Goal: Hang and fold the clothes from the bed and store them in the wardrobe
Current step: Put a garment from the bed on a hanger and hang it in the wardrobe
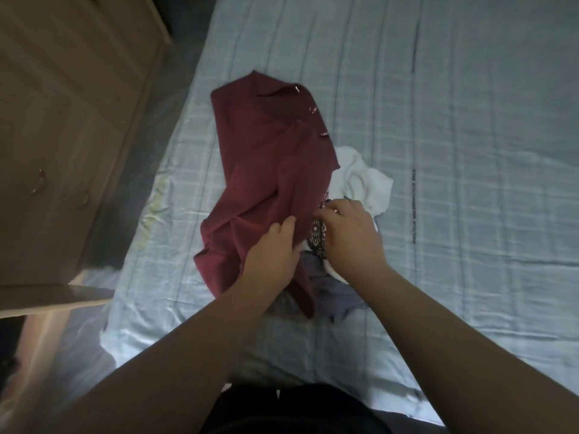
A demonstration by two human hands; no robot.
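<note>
A maroon garment (pixel 266 170) with small metal clips along one edge lies crumpled in the middle of the bed (pixel 454 151). My left hand (pixel 272 255) pinches its lower fold. My right hand (pixel 351 236) rests just right of it, fingers curled at the maroon edge above a black-and-white patterned cloth (pixel 318 239); whether it grips fabric is unclear. A white garment (pixel 363 180) lies behind my right hand. A grey-blue garment (pixel 332 292) sits under both wrists.
A wooden wardrobe (pixel 69 120) with small handles stands to the left of the bed, a narrow floor gap between them. The pale blue striped sheet stretches wide to the right and far side.
</note>
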